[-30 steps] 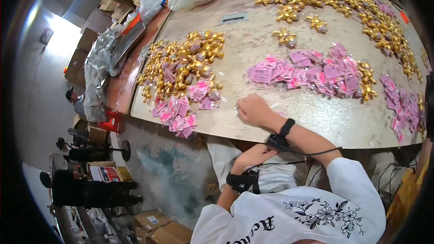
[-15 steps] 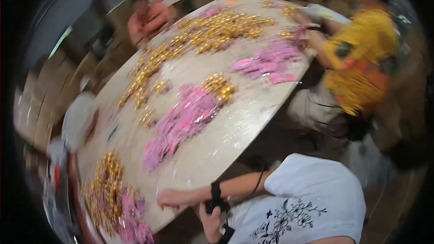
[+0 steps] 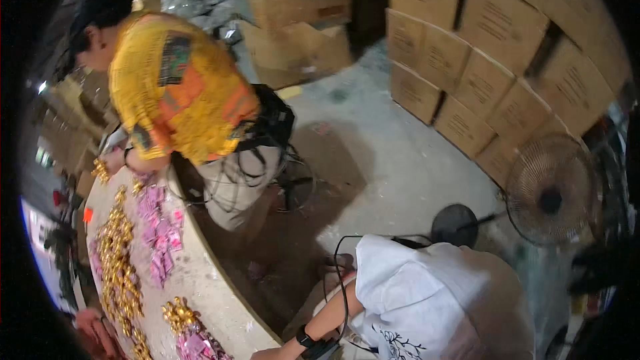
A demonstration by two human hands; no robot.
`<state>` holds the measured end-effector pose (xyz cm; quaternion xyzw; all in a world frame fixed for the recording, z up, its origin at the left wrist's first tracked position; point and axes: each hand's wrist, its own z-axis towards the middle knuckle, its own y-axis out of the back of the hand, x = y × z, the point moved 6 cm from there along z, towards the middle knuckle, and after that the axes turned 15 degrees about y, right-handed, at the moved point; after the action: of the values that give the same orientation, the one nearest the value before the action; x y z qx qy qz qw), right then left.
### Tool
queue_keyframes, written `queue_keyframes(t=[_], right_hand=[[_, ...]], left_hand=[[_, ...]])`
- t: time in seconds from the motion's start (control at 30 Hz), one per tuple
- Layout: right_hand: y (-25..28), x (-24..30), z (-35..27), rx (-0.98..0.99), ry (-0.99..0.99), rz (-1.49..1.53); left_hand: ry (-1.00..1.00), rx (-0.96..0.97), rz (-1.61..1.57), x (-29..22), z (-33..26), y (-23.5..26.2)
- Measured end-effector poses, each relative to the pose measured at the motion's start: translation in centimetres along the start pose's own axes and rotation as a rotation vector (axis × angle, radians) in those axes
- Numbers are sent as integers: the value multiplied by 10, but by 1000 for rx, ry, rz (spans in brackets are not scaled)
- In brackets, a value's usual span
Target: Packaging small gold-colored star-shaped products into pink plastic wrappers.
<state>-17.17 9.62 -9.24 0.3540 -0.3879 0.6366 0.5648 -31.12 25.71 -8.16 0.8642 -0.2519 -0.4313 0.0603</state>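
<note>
The view has swung off to the side, over my white T-shirt. My left forearm, with a black wristband, stretches toward the round pale table. My left hand is cut by the lower edge at the table's rim, so its fingers are hidden. My right hand is out of view. On the table lie heaps of gold foil pieces and pink packets; a smaller gold heap lies nearest my hand.
A co-worker in a yellow and orange shirt leans over the table's far side, one hand on gold pieces. Another person's hands show at lower left. Stacked cardboard boxes line the wall. A floor fan stands right.
The view has swung from the tabletop toward the floor and boxes. The table now sits at the left, and my left hand has slid to the lower edge.
</note>
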Motion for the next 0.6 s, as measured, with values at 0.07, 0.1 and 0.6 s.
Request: queue_keyframes(t=[0.07, 0.1, 0.6], right_hand=[[16, 17, -8, -9, 113, -116], [19, 18, -11, -17, 123, -134], [13, 18, 3, 68, 196, -148]], left_hand=[[-11, 184, 74, -12, 3, -12], [-8, 236, 96, -13, 5, -15], [474, -1341, -112, 77, -131, -17]])
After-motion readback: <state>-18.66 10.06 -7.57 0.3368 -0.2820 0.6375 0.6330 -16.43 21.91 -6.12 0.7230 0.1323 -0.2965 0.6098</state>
